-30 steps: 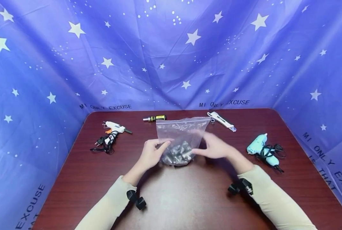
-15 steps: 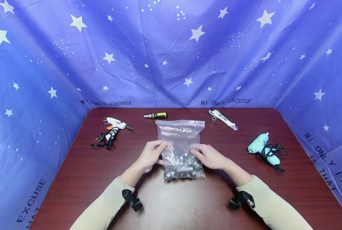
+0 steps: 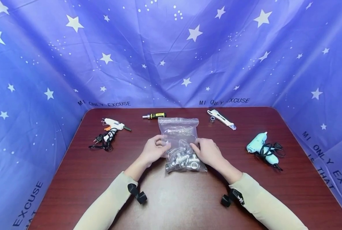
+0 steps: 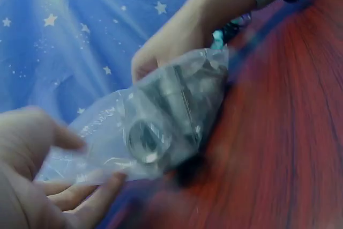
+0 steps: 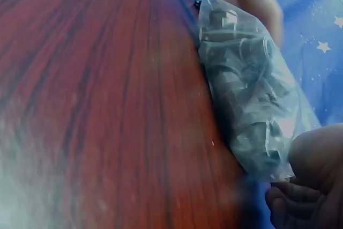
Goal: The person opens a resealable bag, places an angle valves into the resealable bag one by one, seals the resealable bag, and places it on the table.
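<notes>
A clear zip bag [image 3: 179, 131] is between my two hands near the middle of the table, its zip edge at the far side. Several shiny metal cylindrical pieces [image 3: 183, 161], some with round open ends, are heaped in its near end. My left hand [image 3: 153, 149] pinches the bag's left side, thumb on top and fingers beneath. On the opposite side my right hand [image 3: 210, 152] grips the edge with its thumb over the plastic. In the left wrist view a metal ring-like end [image 4: 146, 142] shows through the film. Bunched metal pieces [image 5: 236, 79] also fill the bag in the right wrist view.
A white glue gun [image 3: 114, 125] with a black cord lies at left. A yellow-black screwdriver [image 3: 156, 116] sits behind the bag. At back right are a white utility knife [image 3: 221, 119] and a small metal ring [image 3: 212, 119]. A light-blue glue gun [image 3: 258, 145] lies at right.
My right hand has come to the bag's right side and gripped it. The bag tipped toward me, then moved slightly back, and the metal pieces inside shifted.
</notes>
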Demonstrator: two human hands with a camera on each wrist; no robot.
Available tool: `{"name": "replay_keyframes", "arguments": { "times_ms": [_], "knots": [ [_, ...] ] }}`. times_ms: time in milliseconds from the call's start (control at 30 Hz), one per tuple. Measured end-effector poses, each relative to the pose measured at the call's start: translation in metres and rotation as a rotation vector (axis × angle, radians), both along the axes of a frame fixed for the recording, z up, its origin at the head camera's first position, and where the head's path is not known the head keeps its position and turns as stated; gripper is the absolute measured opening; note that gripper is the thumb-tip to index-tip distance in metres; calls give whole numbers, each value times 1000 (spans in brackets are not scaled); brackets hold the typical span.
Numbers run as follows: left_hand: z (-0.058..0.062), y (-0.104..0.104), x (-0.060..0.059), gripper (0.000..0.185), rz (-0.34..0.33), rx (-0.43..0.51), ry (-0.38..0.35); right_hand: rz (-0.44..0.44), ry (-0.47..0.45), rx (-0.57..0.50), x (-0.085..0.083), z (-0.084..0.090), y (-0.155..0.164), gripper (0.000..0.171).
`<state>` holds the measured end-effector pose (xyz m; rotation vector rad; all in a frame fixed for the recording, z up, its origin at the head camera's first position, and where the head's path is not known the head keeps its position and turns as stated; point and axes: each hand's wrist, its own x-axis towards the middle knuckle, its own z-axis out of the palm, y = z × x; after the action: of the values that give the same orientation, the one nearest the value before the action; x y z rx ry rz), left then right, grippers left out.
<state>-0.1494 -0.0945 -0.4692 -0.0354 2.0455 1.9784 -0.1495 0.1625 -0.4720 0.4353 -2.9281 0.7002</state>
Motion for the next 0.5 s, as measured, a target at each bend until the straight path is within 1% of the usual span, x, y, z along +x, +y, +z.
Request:
{"name": "replay_keyframes", "arguments": {
  "times_ms": [33,100,200,267,367,433,500],
  "knots": [
    [-1,-1,0,48,8,-37,49,-23,0,6,0,0,1,26],
    [-4,-3,0,48,31,-144,146,-44,-17,-2,-1,1,5,24],
    [-8,-3,-5,49,51,-342,288,-9,-56,-45,-4,5,11,19],
    [-11,-3,-8,54,66,-456,385,22,-87,-76,-5,6,14,16],
    [-15,-3,-10,67,66,-564,534,48,-108,-116,-6,6,15,12],
    [-17,-5,-8,72,52,-589,607,47,-97,-130,-6,3,14,9],
    [-20,-7,-3,72,29,-621,661,47,-77,-145,-6,0,14,8]
  ]
}}
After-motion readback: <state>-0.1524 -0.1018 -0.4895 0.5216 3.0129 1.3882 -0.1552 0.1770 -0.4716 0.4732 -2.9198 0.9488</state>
